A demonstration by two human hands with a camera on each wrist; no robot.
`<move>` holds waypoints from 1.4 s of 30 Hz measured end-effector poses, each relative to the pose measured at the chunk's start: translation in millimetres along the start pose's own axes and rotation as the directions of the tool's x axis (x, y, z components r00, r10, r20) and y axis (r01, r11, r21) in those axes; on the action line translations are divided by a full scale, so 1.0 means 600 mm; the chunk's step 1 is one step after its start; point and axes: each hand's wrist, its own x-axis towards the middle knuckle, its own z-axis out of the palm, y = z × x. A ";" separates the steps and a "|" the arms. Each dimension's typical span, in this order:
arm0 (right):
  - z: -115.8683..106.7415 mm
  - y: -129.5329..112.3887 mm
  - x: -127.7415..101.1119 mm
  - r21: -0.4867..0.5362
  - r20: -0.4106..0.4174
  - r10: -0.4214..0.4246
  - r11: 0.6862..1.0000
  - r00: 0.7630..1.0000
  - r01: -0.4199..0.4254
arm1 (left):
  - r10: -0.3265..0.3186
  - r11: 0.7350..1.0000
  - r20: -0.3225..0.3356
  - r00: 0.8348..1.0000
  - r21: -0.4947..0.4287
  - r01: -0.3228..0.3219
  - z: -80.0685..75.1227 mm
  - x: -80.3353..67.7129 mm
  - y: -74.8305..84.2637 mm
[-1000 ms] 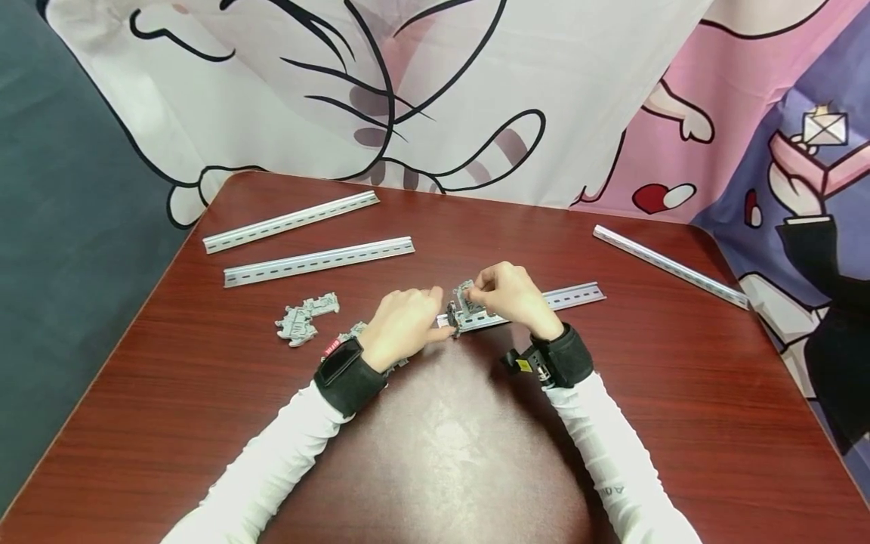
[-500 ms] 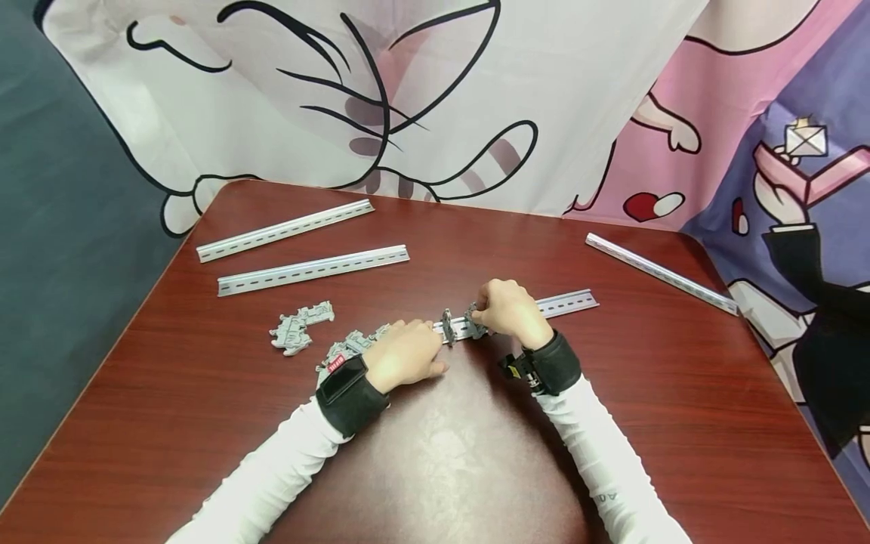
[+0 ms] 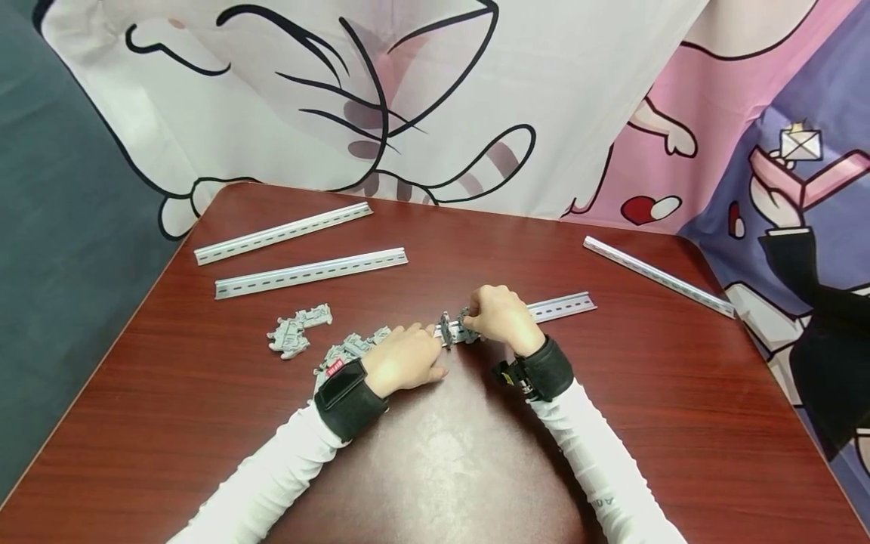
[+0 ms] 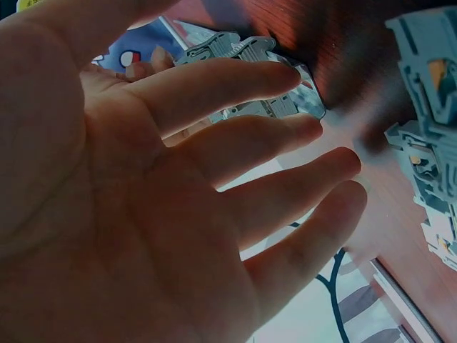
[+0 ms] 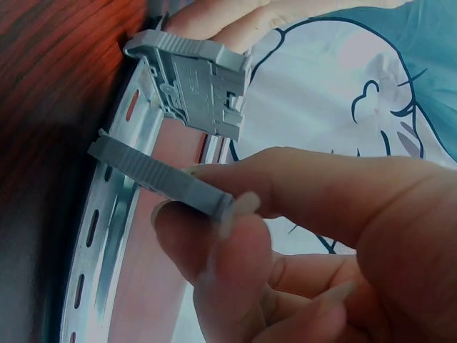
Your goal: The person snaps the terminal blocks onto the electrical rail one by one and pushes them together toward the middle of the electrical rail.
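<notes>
A slotted metal rail [image 3: 564, 306] lies across the middle of the red-brown table [image 3: 435, 468]. My right hand [image 3: 499, 316] pinches a thin grey terminal block [image 5: 164, 179] between thumb and forefinger, holding it against the rail [image 5: 107, 236]. A second grey block [image 5: 193, 78] sits clipped on the rail just beyond, toward my left hand; in the head view it is this block [image 3: 445, 330]. My left hand [image 3: 406, 358] rests by the rail's left end with straight fingers [image 4: 285, 136] and holds nothing.
Two more rails [image 3: 282, 233] [image 3: 311, 273] lie at the back left, and another one [image 3: 658, 276] at the right. Loose grey blocks [image 3: 295, 330] lie left of my left hand, with more [image 3: 353, 346] beside its wrist. A printed cloth hangs behind the table.
My right hand has brought its block down from above onto the rail. My left hand has let go of the rail end and drawn back a little.
</notes>
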 end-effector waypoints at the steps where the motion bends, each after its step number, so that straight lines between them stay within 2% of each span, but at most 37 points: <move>1: 0.001 -0.001 0.000 -0.001 -0.005 -0.003 1.000 1.000 0.003 | 0.001 1.000 0.004 1.000 -0.004 -0.001 0.000 0.000 0.000; 13: 0.012 -0.008 -0.001 -0.011 -0.041 -0.013 1.000 0.999 0.013 | -0.002 1.000 0.000 1.000 -0.030 0.002 0.005 -0.002 -0.001; 20: 0.018 -0.002 0.004 0.014 -0.046 -0.037 0.999 0.998 0.038 | -0.033 0.998 0.042 0.999 -0.052 0.035 0.008 0.000 0.001; 35: 0.014 -0.009 0.018 0.018 0.004 -0.003 1.000 1.000 0.002 | -0.057 0.997 0.068 0.996 -0.053 0.061 0.007 0.003 0.002; 38: 0.015 -0.011 0.019 0.006 0.007 0.007 1.000 1.000 -0.007 | -0.053 0.998 0.056 0.997 -0.044 0.055 0.008 0.003 0.002; 42: 0.017 -0.012 0.018 0.005 0.006 0.017 1.000 1.000 -0.017 | 0.000 1.000 -0.054 0.999 -0.010 0.000 0.007 -0.001 -0.004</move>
